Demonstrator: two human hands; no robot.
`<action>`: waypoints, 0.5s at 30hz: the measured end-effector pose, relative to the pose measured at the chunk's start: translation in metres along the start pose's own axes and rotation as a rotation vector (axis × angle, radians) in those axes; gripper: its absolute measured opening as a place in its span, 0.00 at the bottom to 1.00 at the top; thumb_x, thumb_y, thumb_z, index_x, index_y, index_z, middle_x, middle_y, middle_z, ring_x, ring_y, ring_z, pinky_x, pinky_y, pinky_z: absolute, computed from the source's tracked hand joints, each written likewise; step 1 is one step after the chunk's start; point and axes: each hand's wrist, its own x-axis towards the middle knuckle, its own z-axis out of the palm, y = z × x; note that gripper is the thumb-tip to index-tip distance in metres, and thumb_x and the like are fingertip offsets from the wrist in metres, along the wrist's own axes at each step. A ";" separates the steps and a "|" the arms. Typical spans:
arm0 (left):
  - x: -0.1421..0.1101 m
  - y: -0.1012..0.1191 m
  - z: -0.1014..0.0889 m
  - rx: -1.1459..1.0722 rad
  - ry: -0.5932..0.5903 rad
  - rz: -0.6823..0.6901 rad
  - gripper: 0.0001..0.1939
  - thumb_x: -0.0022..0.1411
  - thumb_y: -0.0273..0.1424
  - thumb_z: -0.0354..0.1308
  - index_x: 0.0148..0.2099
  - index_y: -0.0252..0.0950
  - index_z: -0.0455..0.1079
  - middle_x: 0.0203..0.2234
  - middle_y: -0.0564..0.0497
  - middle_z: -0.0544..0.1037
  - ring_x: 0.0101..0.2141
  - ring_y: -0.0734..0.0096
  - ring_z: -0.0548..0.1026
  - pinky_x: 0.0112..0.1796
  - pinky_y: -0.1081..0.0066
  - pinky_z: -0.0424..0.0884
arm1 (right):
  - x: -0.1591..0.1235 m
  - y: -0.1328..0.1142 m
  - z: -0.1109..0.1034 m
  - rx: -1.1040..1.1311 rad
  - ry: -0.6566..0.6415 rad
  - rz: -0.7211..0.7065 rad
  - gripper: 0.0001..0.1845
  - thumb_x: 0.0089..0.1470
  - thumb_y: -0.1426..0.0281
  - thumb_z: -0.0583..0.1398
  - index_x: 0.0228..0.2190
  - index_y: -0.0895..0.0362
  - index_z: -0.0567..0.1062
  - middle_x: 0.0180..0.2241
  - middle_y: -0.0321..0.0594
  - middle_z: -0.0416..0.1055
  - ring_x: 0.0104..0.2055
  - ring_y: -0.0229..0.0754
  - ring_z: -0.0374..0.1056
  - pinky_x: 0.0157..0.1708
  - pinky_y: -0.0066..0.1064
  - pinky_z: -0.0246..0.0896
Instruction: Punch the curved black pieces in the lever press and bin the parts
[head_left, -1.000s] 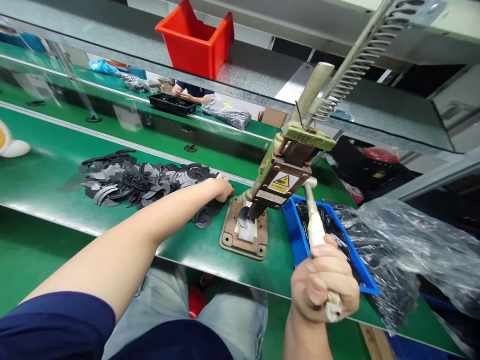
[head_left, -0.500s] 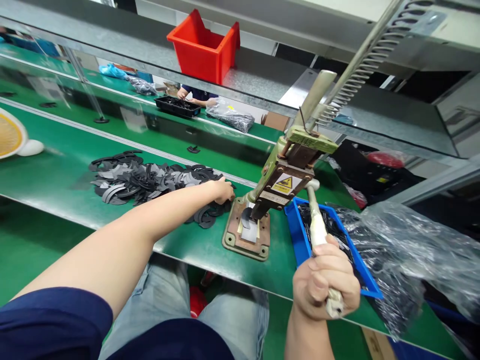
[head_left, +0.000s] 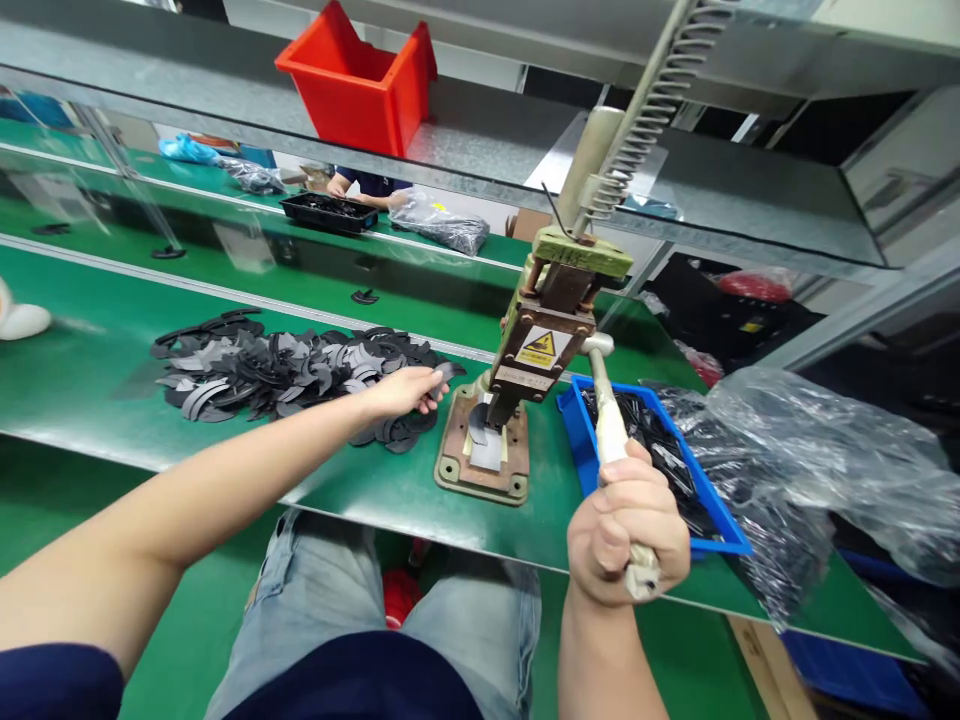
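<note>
My left hand (head_left: 411,390) pinches a curved dark grey piece (head_left: 448,374) beside a heap of similar flat curved pieces (head_left: 277,362). Just right of it stands a hand press (head_left: 544,335) with a yellow warning label. Another curved dark piece (head_left: 478,424) lies on the press's base plate (head_left: 481,484), under the dark ram, next to a light grey strip. My right hand (head_left: 628,525) is wrapped round the press lever (head_left: 610,425), whose grip is bound in whitish tape. The lever slopes down towards me.
A blue bin (head_left: 581,440) of black parts stands right of the press, with clear plastic bags (head_left: 780,490) beyond it. On the metal shelf above sits a red bin (head_left: 360,85). Across the bench, a person's hands (head_left: 339,188) are near a black tray (head_left: 328,213).
My left hand has come back from the edge of the heap and now shows a curved piece in its fingers. My right hand keeps its grip on the lever. The view has shifted.
</note>
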 end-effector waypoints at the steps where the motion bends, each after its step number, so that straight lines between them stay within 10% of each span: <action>1: -0.008 -0.008 0.011 -0.132 0.044 -0.022 0.21 0.65 0.47 0.66 0.39 0.31 0.79 0.31 0.45 0.81 0.30 0.70 0.77 0.33 0.71 0.73 | 0.000 0.000 0.000 -0.001 0.006 0.002 0.15 0.60 0.66 0.64 0.24 0.53 0.65 0.24 0.30 0.67 0.33 0.41 0.69 0.55 0.60 0.68; 8: -0.038 -0.020 0.075 -0.626 0.126 -0.114 0.13 0.63 0.32 0.70 0.31 0.29 0.74 0.33 0.44 0.81 0.39 0.66 0.82 0.54 0.59 0.79 | -0.001 -0.003 -0.008 -0.025 -0.078 0.037 0.13 0.61 0.66 0.63 0.26 0.53 0.67 0.26 0.31 0.68 0.35 0.42 0.71 0.57 0.61 0.68; 15: -0.039 0.002 0.093 -0.727 0.108 -0.147 0.10 0.69 0.30 0.64 0.34 0.30 0.72 0.43 0.38 0.82 0.40 0.61 0.85 0.54 0.53 0.80 | -0.002 -0.002 -0.005 -0.014 -0.051 0.026 0.12 0.60 0.67 0.63 0.27 0.53 0.67 0.25 0.31 0.67 0.35 0.43 0.70 0.56 0.62 0.68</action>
